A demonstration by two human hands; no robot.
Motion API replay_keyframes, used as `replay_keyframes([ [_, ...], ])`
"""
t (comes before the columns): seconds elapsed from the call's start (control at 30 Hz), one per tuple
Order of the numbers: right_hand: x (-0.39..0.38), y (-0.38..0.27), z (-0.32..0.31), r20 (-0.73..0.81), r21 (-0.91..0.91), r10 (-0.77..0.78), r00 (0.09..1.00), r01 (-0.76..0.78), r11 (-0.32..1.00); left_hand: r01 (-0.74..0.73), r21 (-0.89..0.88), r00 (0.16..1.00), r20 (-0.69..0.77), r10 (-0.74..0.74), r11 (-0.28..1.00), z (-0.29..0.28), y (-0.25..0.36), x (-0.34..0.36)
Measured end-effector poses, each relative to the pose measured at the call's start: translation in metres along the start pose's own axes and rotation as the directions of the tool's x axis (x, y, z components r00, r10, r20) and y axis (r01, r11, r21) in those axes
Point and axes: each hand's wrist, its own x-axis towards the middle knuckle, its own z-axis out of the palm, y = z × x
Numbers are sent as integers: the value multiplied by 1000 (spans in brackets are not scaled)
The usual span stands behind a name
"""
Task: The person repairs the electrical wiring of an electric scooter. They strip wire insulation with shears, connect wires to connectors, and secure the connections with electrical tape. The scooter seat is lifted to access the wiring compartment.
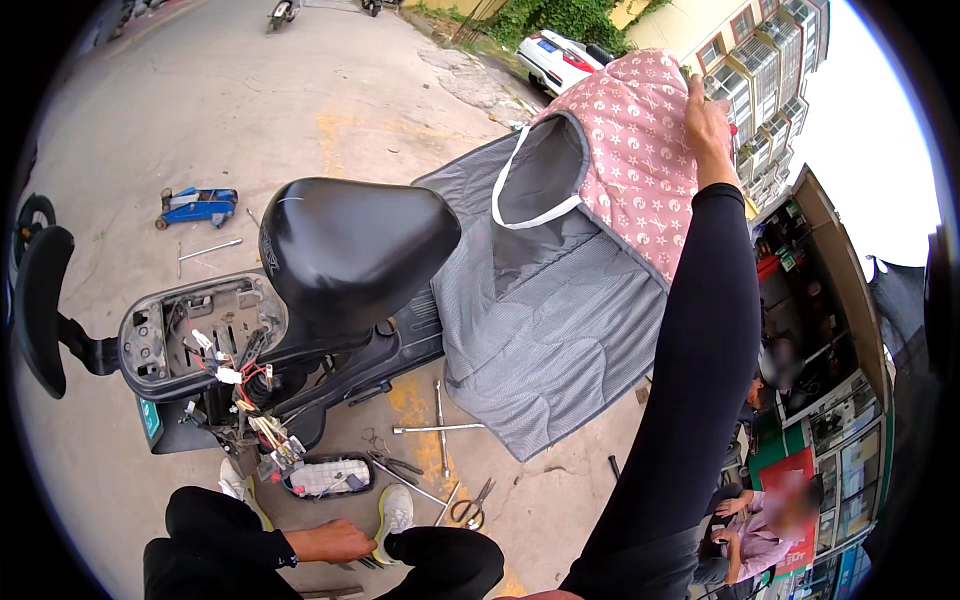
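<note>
My right arm, in a black sleeve, stretches far forward to an electric scooter's front. There my right hand (708, 122) is closed around the handlebar end, mostly hidden at the right edge of a pink patterned wind cover (640, 140) with a grey quilted lining (560, 340). My left hand (335, 541) hangs low between my knees beside my shoe (396, 515). Its fingers are curled together, and what they hold, if anything, is hidden. The scooter's black seat (350, 245) is tipped up, baring the open compartment (215, 325) and a bundle of loose wires and connectors (265, 420).
Near my feet lie an oblong tray (330, 477), scissors (472, 507), pliers (398, 465) and a cross-shaped wrench (441, 429). A blue floor jack (200, 206) stands left of the scooter. A seated person (775, 520) is at the right; a white car (560, 62) is parked ahead.
</note>
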Motion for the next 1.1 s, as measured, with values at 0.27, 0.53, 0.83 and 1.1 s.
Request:
replay_keyframes([
  [0.27, -109, 48, 117, 553, -401, -425, 717, 676, 618, 79, -28, 995, 65, -77, 997, -26, -23, -9],
  [0.53, -49, 40, 115, 209, 247, -371, 905, 318, 915, 56, -9, 995, 88, -55, 998, -34, -26, -8],
  [0.83, -2, 47, 127, -32, -269, 29, 999, -37, 962, 120, -102, 989, 97, -110, 988, -28, -32, -8],
  [1.1, 52, 96, 142, 98, -335, 87, 991, -50, 941, 85, -188, 996, 19, -83, 978, -17, -37, -25],
])
